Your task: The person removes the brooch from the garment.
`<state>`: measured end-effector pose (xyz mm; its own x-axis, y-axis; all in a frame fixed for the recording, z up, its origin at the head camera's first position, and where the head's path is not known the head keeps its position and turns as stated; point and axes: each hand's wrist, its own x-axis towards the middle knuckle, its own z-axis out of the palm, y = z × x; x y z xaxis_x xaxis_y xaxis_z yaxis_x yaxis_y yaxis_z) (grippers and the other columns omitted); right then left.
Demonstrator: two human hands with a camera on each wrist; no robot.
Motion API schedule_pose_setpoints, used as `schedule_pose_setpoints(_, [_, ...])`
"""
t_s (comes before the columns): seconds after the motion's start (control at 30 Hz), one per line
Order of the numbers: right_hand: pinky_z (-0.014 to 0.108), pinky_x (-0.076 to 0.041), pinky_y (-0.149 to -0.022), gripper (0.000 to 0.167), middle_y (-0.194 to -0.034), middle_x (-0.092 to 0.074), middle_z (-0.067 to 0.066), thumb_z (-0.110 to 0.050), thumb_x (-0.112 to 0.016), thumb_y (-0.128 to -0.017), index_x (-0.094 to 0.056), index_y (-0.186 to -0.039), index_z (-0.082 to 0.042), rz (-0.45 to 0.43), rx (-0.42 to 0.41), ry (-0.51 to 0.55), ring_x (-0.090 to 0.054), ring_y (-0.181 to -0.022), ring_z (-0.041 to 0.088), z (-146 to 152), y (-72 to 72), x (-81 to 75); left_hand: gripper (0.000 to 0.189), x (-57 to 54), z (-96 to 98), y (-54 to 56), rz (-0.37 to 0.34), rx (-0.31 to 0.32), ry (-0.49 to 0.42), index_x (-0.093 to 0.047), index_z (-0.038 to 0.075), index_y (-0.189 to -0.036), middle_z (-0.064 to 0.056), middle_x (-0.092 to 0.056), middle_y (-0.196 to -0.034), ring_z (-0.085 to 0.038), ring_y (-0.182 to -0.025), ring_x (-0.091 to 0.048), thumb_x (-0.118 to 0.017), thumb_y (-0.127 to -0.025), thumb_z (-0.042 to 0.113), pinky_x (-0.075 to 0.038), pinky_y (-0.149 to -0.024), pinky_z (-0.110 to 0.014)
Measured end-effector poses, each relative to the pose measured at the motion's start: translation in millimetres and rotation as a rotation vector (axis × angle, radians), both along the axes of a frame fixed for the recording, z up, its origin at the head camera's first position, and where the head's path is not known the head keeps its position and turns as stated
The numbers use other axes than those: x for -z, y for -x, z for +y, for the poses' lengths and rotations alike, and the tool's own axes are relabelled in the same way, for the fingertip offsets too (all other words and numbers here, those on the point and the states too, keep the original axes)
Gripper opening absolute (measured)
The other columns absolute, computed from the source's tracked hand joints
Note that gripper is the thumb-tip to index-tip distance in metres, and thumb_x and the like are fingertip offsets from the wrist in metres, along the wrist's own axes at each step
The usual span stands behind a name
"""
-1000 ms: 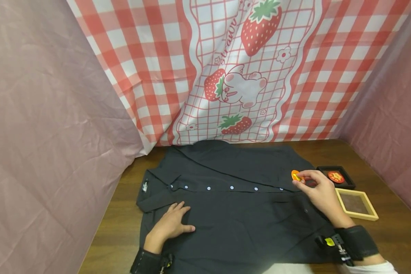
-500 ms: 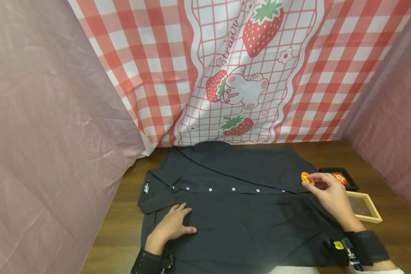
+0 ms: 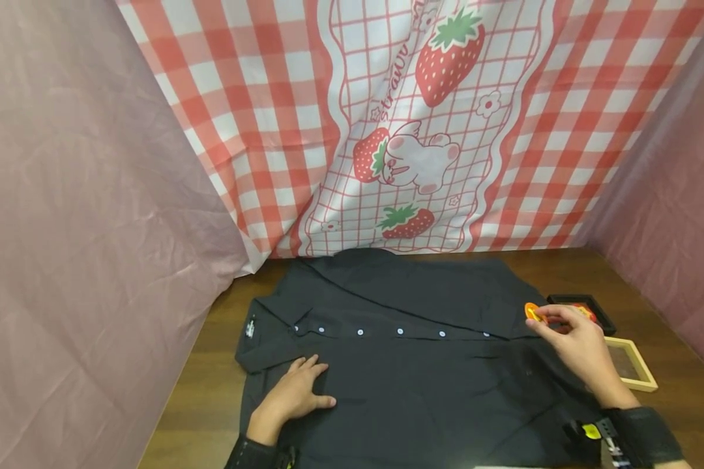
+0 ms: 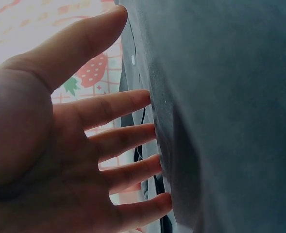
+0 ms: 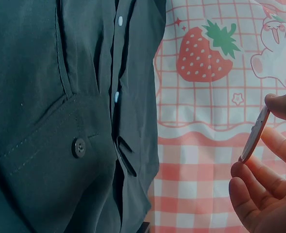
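A dark button-up shirt (image 3: 399,397) lies spread on the table, its collar to the left and a row of pale buttons across it. My left hand (image 3: 293,391) rests on it below the collar, fingers straight and spread; the left wrist view has the fingertips (image 4: 142,98) right at the cloth. Over the shirt's right side, my right hand (image 3: 581,342) pinches a flat round orange-and-yellow disc (image 3: 535,313) between thumb and fingers. The right wrist view catches that thin disc (image 5: 255,136) nearly edge-on, beside the shirt's buttoned pocket (image 5: 60,150).
Behind the right hand, a black square frame (image 3: 605,320) holds a red-and-yellow piece (image 3: 588,312), partly hidden. A pale wooden frame (image 3: 644,376) lies nearer on the wooden table (image 3: 680,417). At the back hangs a strawberry-print checked cloth (image 3: 258,130), with pink curtains (image 3: 94,195) at the sides.
My right hand has moved to the right with the disc, now overlapping the black frame and its red piece. The left hand stays in the same place on the shirt.
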<state>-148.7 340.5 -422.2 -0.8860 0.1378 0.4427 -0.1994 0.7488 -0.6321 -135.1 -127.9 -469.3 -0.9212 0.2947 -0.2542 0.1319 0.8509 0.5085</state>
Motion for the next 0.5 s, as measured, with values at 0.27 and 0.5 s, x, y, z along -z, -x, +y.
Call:
schedule_pose_setpoints(0.27, [0.004,-0.041,-0.061,0.027,-0.096,-0.049,-0.027,-0.022,-0.078,-0.083,-0.071,-0.103,-0.006,-0.001,0.014,-0.024,-0.046,-0.076,-0.022,6,-2.1,-3.9,0.068,0.7,-1.6,-1.7,0.011,-0.003,-0.009,-0.057,0.002,-0.133,-0.024,-0.043,-0.148,-0.048,-0.139,-0.033,-0.079,-0.079,0.036,-0.033,-0.108,-0.065])
schedule_pose_setpoints(0.5, [0.006,-0.04,-0.058,0.028,-0.091,-0.045,-0.04,-0.022,-0.08,-0.081,-0.07,-0.102,-0.006,-0.013,0.015,-0.029,-0.045,-0.072,-0.022,18,-3.1,-5.7,0.067,-0.9,0.2,-2.2,0.023,-0.007,-0.013,-0.058,0.001,-0.132,-0.025,-0.044,-0.147,-0.049,-0.138,-0.034,-0.079,-0.079,0.036,-0.033,-0.107,-0.066])
